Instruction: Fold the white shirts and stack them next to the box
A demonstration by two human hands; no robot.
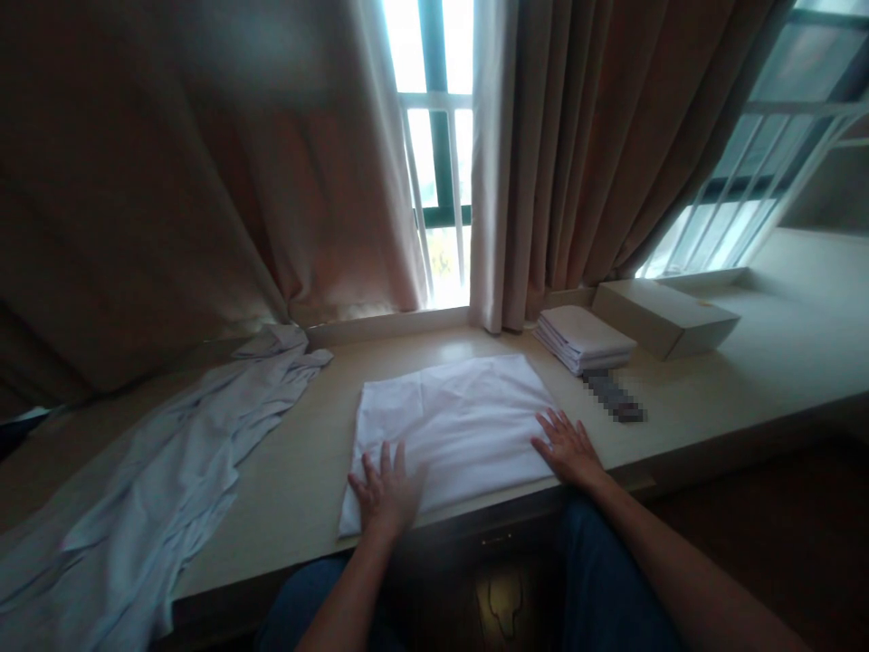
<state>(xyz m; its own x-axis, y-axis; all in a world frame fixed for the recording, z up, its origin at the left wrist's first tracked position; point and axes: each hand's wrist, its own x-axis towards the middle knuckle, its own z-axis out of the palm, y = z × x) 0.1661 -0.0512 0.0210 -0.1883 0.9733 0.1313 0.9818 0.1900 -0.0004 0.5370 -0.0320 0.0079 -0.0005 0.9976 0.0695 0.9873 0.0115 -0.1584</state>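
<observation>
A white cloth [462, 407], folded into a broad flat rectangle with light wrinkles, lies before me on a pale ledge. Flat on its near left corner rests my left hand [386, 489], fingers spread. My right hand [568, 445] is also spread out, touching the cloth's right edge. Neither hand grips anything. Further right sits a stack of folded white cloths [585, 337]. To the left, a crumpled heap of white cloth [183, 480] trails along the ledge and over its front edge.
A pale closed box [669, 317] stands behind the stack on the right. In front of the stack lies a dark, blurred-out object [615, 395]. Brown curtains [326, 181] hang along the back around a barred window [441, 163]. The ledge's front edge [747, 424] runs close to my knees.
</observation>
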